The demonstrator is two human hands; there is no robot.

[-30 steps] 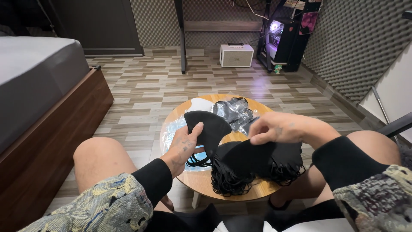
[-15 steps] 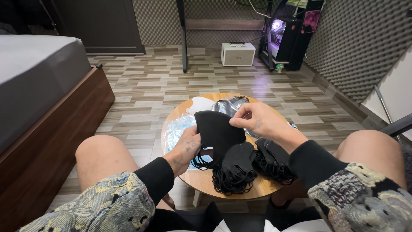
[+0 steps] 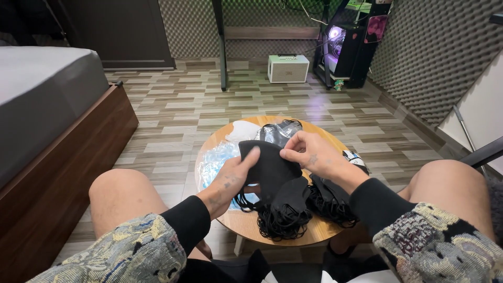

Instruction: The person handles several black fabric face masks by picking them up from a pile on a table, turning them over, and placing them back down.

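Note:
A black face mask (image 3: 268, 166) is held between both hands above a small round wooden table (image 3: 246, 222). My left hand (image 3: 234, 175) grips its left edge with the thumb on top. My right hand (image 3: 309, 154) pinches its upper right edge. Under the mask lies a pile of black masks with tangled ear loops (image 3: 285, 212), and a second black pile (image 3: 330, 202) sits under my right wrist. Light blue masks in clear wrap (image 3: 215, 162) lie at the table's left, a white mask (image 3: 243, 130) at the back, and a clear pack of dark masks (image 3: 277, 131) beside it.
My bare knees flank the table. A bed with a grey mattress and wooden frame (image 3: 57, 131) stands at left. A small white box (image 3: 288, 68) and a lit computer tower (image 3: 348, 44) stand on the tiled floor at the back. Grey foam panels cover the right wall.
My right hand moved from the black pile at right up to the mask's top edge. The single mask has been lifted between both hands, toward the table's middle.

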